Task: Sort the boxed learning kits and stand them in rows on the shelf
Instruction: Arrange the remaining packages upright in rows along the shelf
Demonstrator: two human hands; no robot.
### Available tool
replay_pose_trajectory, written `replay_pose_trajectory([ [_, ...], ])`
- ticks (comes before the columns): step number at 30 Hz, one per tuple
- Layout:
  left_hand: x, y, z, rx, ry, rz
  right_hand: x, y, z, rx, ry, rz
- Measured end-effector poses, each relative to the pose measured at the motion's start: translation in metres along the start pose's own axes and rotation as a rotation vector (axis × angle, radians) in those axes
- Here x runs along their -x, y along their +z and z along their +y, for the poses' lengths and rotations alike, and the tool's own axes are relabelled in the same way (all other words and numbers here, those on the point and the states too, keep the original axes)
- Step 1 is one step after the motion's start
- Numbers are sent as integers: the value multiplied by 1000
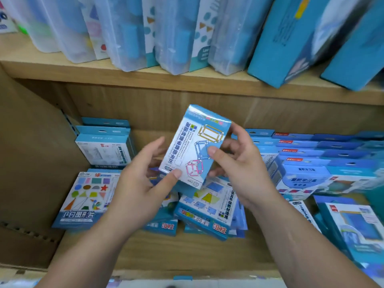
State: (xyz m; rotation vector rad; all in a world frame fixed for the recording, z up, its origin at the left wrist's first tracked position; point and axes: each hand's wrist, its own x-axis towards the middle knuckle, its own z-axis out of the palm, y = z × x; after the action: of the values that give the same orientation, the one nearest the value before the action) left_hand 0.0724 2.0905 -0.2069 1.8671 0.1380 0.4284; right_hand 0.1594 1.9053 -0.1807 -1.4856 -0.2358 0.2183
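Kit box (195, 146), blue and white with three printed frame shapes on its front, is held at the centre of the frame by both hands. It is tilted, with its upper end leaning toward the right, and it sits above the items on the lower shelf (187, 252).

Left hand (141, 179): the thumb presses on the front face near the lower edge. The fingers (151, 150) reach behind the left side, so the hand grips the kit box.

Right hand (239, 167): the thumb lies on the front face at mid-height. The fingers (239, 132) curl round the right edge, so this hand also grips the kit box.

Lower shelf contents:
- Pile of boxes (205, 213), lying flat and overlapping, directly below the hands.
- Shapes box (87, 196), lying flat at lower left, front face up, showing coloured shapes.
- Standing boxes (104, 146), upright at centre left, one behind another, near a cardboard panel (31, 163) at the left edge.
- Rows of boxes (311, 159), at centre right, set one behind another with the hang tabs on top.

Upper shelf (145, 80) contents:
- Clear cases (124, 34), across the top of the frame, standing side by side.
- Blue boxes (291, 38), at upper right, leaning.
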Motion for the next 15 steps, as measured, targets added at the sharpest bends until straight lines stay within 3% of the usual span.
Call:
replay_pose_trajectory([
  [4,-2,25,23,131,-163,53,15,-34,4,-253,80,11],
  [7,4,57,45,283,-159,55,29,-72,5,-279,85,26],
  [15,27,167,99,364,-37,20,67,-213,6,139,29,78],
])
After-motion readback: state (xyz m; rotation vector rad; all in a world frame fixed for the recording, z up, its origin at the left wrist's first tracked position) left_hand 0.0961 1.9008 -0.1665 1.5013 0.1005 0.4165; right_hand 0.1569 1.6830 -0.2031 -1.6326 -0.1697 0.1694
